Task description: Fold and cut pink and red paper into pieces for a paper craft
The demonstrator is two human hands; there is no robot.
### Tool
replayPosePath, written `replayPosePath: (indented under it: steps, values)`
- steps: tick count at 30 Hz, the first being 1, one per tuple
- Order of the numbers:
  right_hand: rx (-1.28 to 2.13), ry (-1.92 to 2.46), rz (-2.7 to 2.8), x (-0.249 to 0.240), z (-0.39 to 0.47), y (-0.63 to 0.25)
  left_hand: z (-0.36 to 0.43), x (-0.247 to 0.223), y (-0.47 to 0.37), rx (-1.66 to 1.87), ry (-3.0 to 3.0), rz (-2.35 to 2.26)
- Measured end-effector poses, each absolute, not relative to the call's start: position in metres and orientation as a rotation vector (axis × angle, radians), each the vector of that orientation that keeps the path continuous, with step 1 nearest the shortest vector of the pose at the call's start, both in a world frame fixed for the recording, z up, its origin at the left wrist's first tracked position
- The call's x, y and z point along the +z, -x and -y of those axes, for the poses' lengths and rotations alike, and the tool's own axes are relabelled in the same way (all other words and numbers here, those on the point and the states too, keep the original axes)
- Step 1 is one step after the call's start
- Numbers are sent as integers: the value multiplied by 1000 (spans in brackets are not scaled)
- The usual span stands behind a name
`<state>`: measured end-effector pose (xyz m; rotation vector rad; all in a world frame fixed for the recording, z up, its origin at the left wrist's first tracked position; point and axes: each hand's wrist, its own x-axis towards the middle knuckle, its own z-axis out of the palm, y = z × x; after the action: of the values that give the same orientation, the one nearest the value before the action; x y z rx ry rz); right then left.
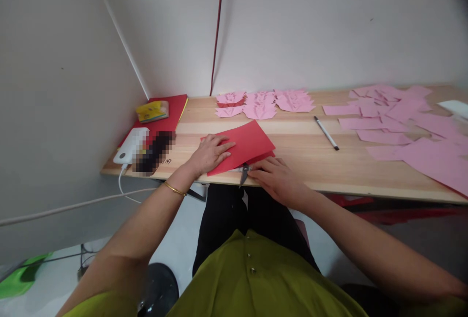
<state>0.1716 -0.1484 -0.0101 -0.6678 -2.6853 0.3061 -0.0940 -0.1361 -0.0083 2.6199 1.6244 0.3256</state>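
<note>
A folded sheet of red paper (244, 146) lies at the middle of the table's front edge, its layers slightly apart at the right corner. My left hand (212, 153) rests flat on its left part, fingers stretched out. At the paper's front edge my right hand (276, 175) is closed around a pair of scissors (244, 175). The scissors' blades are spread, one pointing left along the paper's underside and one down past the table edge. Their handles are hidden by my right fingers.
Pink cut-paper pieces (260, 105) stand along the back. A grey pen (326, 132) lies right of centre, with many pink scraps (391, 112) beyond it. At the left are a white power bank (131, 146) with a cable, a yellow packet (151, 110) and a red folder (177, 107).
</note>
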Motion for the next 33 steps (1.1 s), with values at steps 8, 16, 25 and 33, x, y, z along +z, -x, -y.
replayPosePath:
  steps: [8, 16, 25, 33]
  values:
    - [336, 671, 2692, -4, 156, -152, 137, -8, 93, 367, -2580, -1634]
    - [304, 686, 2731, -3, 161, -138, 138, -9, 94, 406, -2561, -1646]
    - [289, 723, 2731, -10, 168, -120, 139, -6, 92, 442, -2548, -1628]
    - [464, 452, 2767, 3, 200, -138, 139, -7, 94, 430, -2547, -1613]
